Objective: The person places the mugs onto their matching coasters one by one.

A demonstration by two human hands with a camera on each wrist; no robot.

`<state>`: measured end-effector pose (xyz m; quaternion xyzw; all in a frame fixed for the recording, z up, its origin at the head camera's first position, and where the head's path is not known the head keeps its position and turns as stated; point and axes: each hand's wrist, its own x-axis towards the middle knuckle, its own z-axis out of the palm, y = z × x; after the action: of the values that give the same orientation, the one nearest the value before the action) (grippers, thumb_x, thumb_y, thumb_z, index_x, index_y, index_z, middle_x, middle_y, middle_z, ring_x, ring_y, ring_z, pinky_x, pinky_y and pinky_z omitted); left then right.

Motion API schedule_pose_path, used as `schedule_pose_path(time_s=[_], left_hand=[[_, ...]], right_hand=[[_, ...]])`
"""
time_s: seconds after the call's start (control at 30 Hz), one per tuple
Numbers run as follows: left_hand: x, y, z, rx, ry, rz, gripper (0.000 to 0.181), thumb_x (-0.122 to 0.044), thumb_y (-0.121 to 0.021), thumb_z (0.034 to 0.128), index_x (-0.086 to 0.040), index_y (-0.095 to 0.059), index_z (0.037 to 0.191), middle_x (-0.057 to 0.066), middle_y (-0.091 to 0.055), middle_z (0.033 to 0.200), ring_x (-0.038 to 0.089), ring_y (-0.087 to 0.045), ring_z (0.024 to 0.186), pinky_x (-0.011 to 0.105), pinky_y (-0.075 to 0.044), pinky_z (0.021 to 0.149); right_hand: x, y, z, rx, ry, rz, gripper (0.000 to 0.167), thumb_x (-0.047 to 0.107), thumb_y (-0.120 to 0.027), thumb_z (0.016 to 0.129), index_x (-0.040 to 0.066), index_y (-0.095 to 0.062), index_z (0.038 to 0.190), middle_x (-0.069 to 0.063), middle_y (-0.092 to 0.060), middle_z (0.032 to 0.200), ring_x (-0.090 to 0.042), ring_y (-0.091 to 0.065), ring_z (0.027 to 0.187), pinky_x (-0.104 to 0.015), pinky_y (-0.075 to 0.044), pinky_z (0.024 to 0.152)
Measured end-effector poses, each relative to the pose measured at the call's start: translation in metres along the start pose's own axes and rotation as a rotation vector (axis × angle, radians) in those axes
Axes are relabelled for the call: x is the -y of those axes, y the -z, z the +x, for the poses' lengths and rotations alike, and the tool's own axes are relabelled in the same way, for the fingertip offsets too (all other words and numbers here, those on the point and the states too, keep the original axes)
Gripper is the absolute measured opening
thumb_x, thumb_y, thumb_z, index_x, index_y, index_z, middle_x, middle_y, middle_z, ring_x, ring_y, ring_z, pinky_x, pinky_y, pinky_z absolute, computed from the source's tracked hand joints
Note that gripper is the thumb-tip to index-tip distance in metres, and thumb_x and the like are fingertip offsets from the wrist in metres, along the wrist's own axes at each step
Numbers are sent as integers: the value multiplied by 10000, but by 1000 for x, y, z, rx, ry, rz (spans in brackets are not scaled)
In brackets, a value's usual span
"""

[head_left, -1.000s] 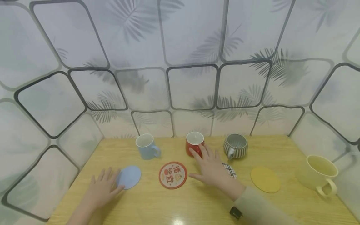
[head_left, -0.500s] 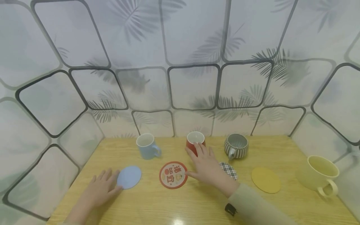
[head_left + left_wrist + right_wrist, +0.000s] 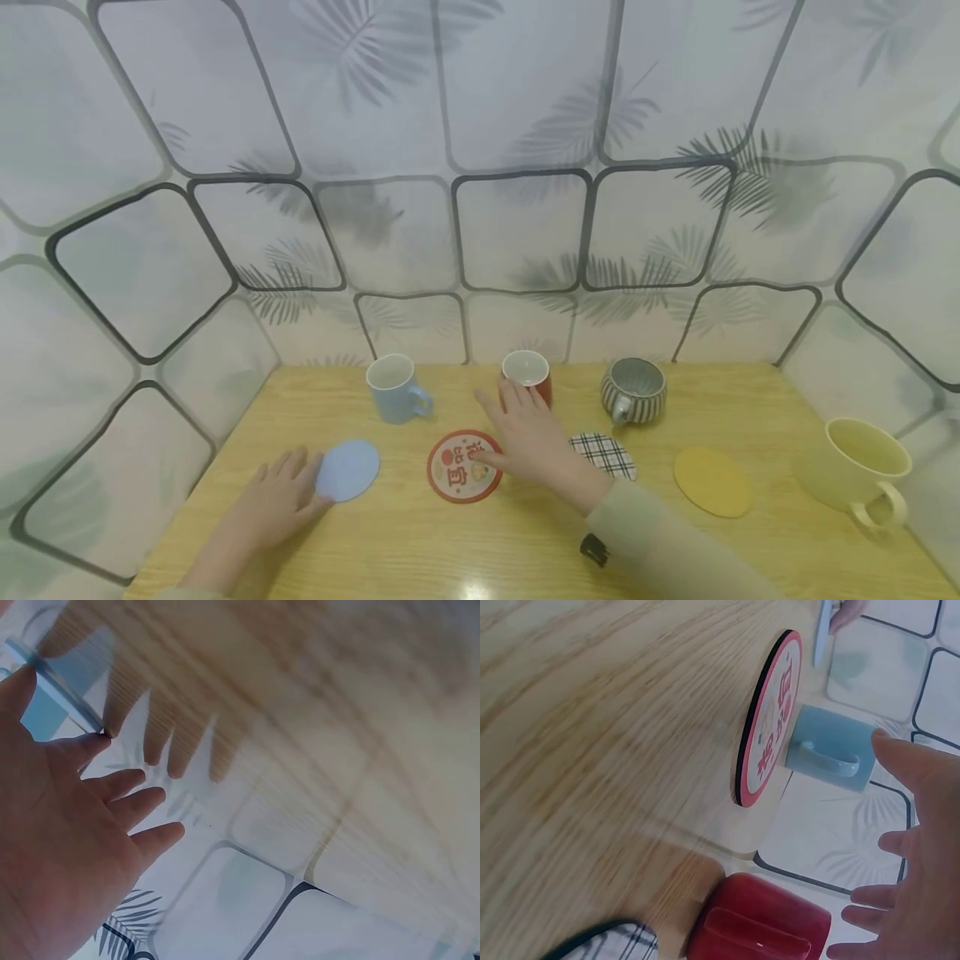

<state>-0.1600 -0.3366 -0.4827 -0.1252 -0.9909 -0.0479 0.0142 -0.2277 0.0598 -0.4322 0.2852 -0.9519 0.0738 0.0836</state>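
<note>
My left hand (image 3: 277, 498) lies low at the table's left, fingers extended, with thumb and index fingertips at the near-left edge of the light blue round coaster (image 3: 348, 471). Beyond that coaster stands a light blue mug (image 3: 393, 396), handle to the right. My right hand (image 3: 534, 442) reaches out with fingers spread in front of a red mug (image 3: 527, 368), partly covering it. In the right wrist view, a gap shows between those fingers and the red mug (image 3: 757, 922). The right thumb hovers over a red-rimmed coaster (image 3: 463, 483) with printed characters.
A black-and-white plaid coaster (image 3: 603, 454) is partly under the right forearm. Behind it stands a grey striped cup (image 3: 633, 392). Farther right are a yellow coaster (image 3: 712, 482) and a large yellow mug (image 3: 847, 471). Patterned walls (image 3: 517, 233) enclose the wooden table (image 3: 420, 550).
My right hand has shifted left across the front of the red mug, uncovering more of the plaid coaster. The left hand stays almost in place. Cups and coasters keep their places.
</note>
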Motion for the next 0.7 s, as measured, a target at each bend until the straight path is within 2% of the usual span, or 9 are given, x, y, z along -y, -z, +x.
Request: schedule_pose_path(time_s=[0.27, 0.7], left_hand=[[-5, 0, 1, -24, -32, 9, 706, -422, -687, 1013, 114, -552, 1452, 350, -522, 1527, 549, -512, 1414, 707, -433, 1159], [-5, -2, 1, 1, -41, 8, 743, -442, -664, 1026, 135, -518, 1472, 335, -485, 1572, 522, -487, 1456, 656, -428, 1190]], right_hand=[[6, -6, 10, 10, -6, 95, 915, 525, -814, 909, 151, -402, 1636, -271, -378, 1641, -456, -387, 1529, -646, -359, 1259], [16, -18, 29, 42, -28, 132, 861, 523, -781, 937, 154, -417, 1624, -224, -446, 1624, -420, -437, 1508, -602, -396, 1250]])
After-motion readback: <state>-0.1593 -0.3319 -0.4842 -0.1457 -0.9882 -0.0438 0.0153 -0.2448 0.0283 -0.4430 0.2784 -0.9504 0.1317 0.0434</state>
